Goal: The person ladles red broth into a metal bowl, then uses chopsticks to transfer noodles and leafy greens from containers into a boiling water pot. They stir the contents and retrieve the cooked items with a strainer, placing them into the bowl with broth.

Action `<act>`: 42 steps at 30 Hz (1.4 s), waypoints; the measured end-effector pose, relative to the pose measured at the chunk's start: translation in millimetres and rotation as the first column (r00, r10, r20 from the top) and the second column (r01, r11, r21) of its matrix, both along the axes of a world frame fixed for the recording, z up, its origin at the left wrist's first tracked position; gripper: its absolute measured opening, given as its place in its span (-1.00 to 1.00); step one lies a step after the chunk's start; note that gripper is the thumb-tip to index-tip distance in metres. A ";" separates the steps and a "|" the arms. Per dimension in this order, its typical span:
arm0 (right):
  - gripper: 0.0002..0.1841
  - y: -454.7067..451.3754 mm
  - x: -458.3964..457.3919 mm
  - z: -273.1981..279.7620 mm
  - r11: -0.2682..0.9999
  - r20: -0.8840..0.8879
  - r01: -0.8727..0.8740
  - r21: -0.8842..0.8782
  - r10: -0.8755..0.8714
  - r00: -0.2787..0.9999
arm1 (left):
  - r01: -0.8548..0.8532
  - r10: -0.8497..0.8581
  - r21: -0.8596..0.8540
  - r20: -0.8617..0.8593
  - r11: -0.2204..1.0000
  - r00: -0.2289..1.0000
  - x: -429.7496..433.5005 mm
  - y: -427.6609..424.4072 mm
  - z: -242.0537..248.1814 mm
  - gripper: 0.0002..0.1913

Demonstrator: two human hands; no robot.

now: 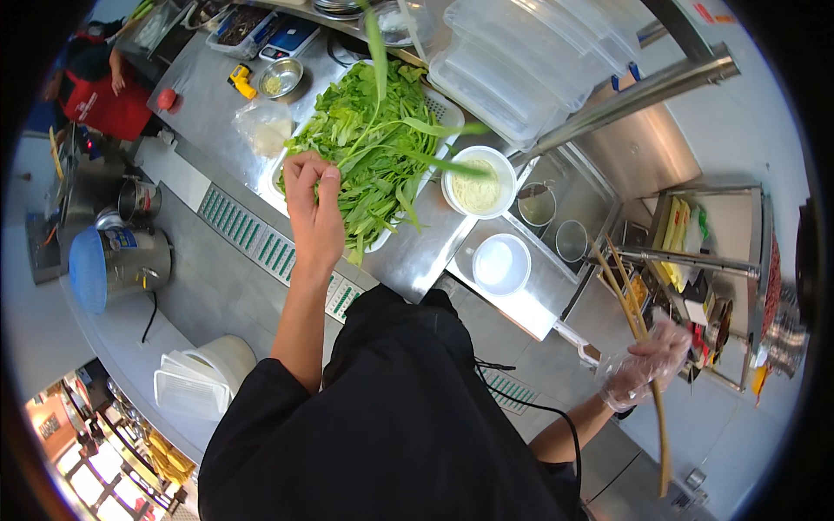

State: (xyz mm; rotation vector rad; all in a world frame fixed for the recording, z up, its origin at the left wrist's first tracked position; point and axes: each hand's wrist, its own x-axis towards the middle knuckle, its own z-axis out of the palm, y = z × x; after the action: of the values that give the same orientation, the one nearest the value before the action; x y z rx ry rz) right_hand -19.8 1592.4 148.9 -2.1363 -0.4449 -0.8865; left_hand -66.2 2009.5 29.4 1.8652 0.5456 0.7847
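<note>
My bare left hand (315,208) pinches the stem of a long-leaved green sprig (360,142), raised over a heap of leafy greens (371,189). The greens fill a white perforated plastic tray (448,107) on the steel counter. In a clear plastic glove, my right hand (648,368) grips a pair of long wooden chopsticks (662,443) out to the right. Their upper ends reach over the steel cooking unit, near two strainer baskets (572,241). Beside the tray stands a white tub (449,195) with pale yellow food inside. Close by is a second white tub (502,264).
Clear plastic bins (508,78) are stacked behind the tray. A steel bowl (280,77), yellow infrared thermometer (242,81) and plastic bag (264,127) lie left of it. A person in a red apron (107,91) stands far left. A cable (554,413) hangs near my right arm.
</note>
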 end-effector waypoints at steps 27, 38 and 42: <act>-0.74 22.6 -0.3 38.0 0.972 -0.803 -0.200 0.126 0.219 0.555 | 0.120 0.050 -0.947 0.141 0.298 0.989 -55.9 -28.4 44.7 -0.64; -0.70 1.4 37.4 22.0 0.807 -0.772 -0.297 0.510 0.582 0.257 | 0.705 -0.752 -0.471 0.122 0.530 0.647 4.8 -254.4 70.5 -0.79; -0.69 -40.7 44.7 3.3 0.839 -0.722 -0.163 0.520 0.533 0.441 | 0.685 -0.777 -0.545 0.094 0.483 0.623 -5.4 -302.0 54.7 -0.79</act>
State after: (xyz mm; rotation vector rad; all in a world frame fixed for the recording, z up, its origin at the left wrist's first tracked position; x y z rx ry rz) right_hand 24.9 1551.7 152.3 -1.7184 -0.1567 0.3796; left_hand -71.5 1707.5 84.0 1.4056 -0.0094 -0.1332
